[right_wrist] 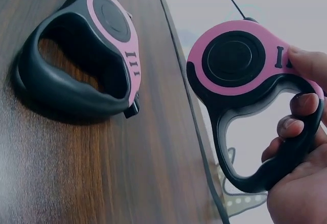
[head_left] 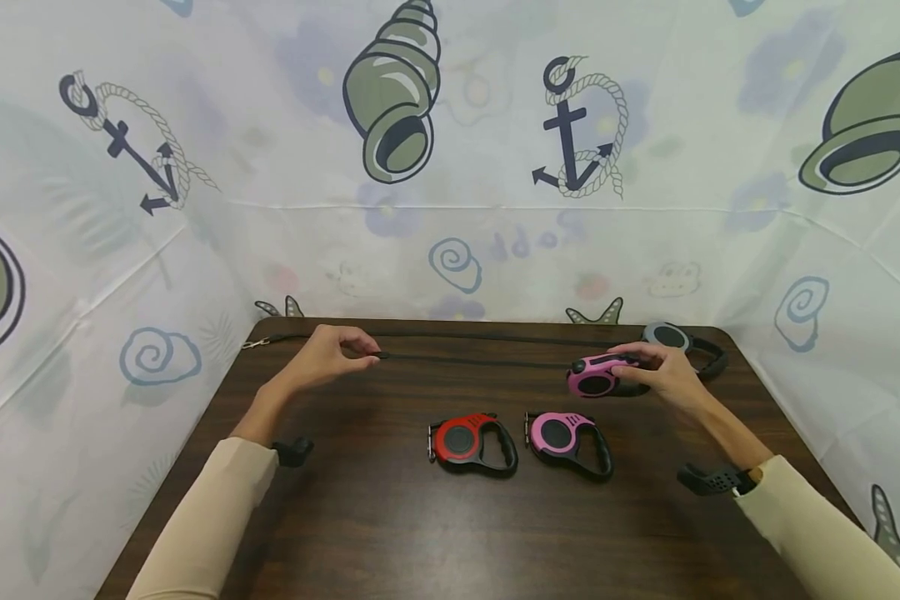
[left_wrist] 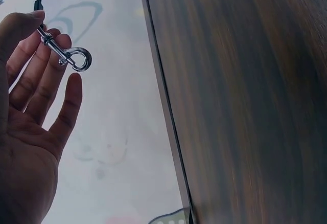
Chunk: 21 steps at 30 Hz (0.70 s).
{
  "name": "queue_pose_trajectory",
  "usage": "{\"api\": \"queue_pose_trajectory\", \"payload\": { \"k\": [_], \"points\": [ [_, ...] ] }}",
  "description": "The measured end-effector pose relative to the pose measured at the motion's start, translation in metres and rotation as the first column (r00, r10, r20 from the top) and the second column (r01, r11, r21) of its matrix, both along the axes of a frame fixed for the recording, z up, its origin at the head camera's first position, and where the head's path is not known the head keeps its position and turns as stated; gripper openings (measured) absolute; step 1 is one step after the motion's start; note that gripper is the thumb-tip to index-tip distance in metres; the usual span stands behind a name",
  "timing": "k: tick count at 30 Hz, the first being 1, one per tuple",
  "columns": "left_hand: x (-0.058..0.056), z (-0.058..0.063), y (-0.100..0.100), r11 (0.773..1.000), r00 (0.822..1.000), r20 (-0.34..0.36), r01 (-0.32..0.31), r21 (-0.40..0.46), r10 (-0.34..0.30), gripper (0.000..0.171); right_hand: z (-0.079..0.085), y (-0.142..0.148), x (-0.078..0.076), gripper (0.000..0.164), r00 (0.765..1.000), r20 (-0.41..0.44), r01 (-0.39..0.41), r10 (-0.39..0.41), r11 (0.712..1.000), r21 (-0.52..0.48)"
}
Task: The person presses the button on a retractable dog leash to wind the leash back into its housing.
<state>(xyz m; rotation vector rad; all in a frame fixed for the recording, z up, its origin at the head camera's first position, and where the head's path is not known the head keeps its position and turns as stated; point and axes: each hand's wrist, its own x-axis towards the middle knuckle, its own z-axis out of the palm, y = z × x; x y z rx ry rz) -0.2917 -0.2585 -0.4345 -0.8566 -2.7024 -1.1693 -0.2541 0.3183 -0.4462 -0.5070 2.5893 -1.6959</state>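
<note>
My right hand [head_left: 663, 372] grips the black handle of a pink retractable dog leash [right_wrist: 232, 55], fingers through its loop. From that leash a thin black cord [head_left: 480, 361] runs left across the table to my left hand [head_left: 333, 352]. There my thumb and fingers pinch the cord's end, just above a silver snap hook [left_wrist: 69, 52] that hangs by the open palm. Below the stretched cord lie a red retractable leash [head_left: 461, 440] and a second pink leash [head_left: 558, 435], both with black handles.
At the table's far right corner lies a grey retractable leash [head_left: 667, 336], partly behind my right hand. Its black cord [head_left: 495, 337] stretches along the back edge to a metal clip [head_left: 257, 342] at the far left. A patterned cloth [head_left: 450, 242] surrounds the dark wooden table [head_left: 390, 525].
</note>
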Motion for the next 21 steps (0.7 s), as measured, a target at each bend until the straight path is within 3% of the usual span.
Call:
{"api": "queue_pose_trajectory", "payload": {
  "k": [16,21],
  "points": [
    [-0.005,0.001,0.035,0.998,0.998,-0.043,0.051,0.025,-0.05,0.012,0.003,-0.027,-0.002,0.038,0.999,0.054,0.0,0.004,0.997,-0.072],
    [-0.005,0.003,0.046,0.997,0.996,-0.054,0.07,0.045,-0.068,0.012,0.006,-0.034,-0.003,0.035,0.999,0.037,-0.009,0.012,0.996,-0.087]
  ]
}}
